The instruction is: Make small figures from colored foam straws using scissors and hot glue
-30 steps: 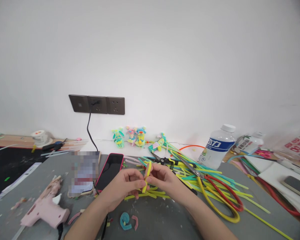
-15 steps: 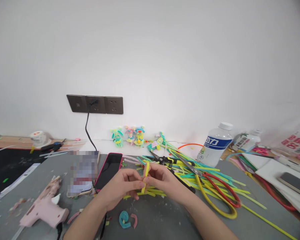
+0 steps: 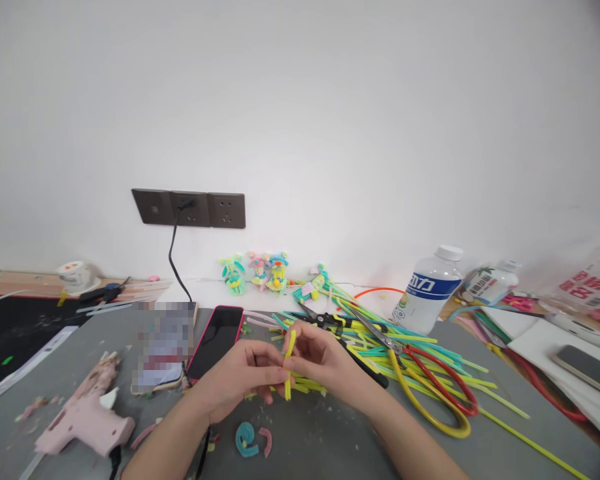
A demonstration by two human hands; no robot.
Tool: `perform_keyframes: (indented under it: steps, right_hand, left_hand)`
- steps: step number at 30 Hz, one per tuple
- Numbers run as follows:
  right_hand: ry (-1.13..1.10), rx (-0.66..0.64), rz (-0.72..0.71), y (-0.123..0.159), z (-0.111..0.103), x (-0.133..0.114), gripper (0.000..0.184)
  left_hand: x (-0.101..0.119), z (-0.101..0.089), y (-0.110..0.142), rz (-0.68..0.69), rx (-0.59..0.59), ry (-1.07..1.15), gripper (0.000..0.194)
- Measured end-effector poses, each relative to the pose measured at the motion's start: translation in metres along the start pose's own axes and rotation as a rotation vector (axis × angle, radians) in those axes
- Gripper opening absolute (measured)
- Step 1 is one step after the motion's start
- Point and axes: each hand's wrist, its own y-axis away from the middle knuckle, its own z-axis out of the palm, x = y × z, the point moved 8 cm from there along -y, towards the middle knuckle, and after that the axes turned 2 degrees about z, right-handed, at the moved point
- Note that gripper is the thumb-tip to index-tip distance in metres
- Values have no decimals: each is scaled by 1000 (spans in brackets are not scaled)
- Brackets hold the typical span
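Note:
Between my two hands a short yellow fuzzy stick, like a pipe cleaner [image 3: 291,343], stands roughly upright. My left hand [image 3: 247,373] pinches its lower part between thumb and fingers. From the other side my right hand [image 3: 317,357] grips it with thumb and curled fingers; the fingertips of both hands almost meet. Behind and under the hands lies a pile of yellow, green and blue pipe cleaners [image 3: 420,360]. On the mat in front of me are a blue curled piece [image 3: 245,440] and a small pink curved piece [image 3: 265,441].
Scissors [image 3: 430,380] and black-handled pliers [image 3: 330,321] lie on the pile. A pink glue gun [image 3: 87,420] and two phones, one pink-edged [image 3: 219,340], are at left. Small figures [image 3: 277,273] stand by the wall; a bottle [image 3: 427,293] is at right.
The yellow piece now leans and curves slightly, its top tipped a little, while both hands keep hold of it. The whole view has shifted very slightly.

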Motion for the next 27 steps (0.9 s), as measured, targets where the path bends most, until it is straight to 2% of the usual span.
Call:
perform_keyframes:
  steps: [6, 17, 27]
  right_hand:
    - [90, 62, -13, -1, -2, -4, 34]
    - [182, 103, -123, 1, -4, -11, 22]
    - [248, 161, -295, 5, -4, -30, 14]
  left_hand:
    - [1, 6, 0, -17, -4, 11, 30]
    - [-2, 4, 1, -33, 30, 80, 33]
    - [2, -1, -1, 10, 69, 137, 33]
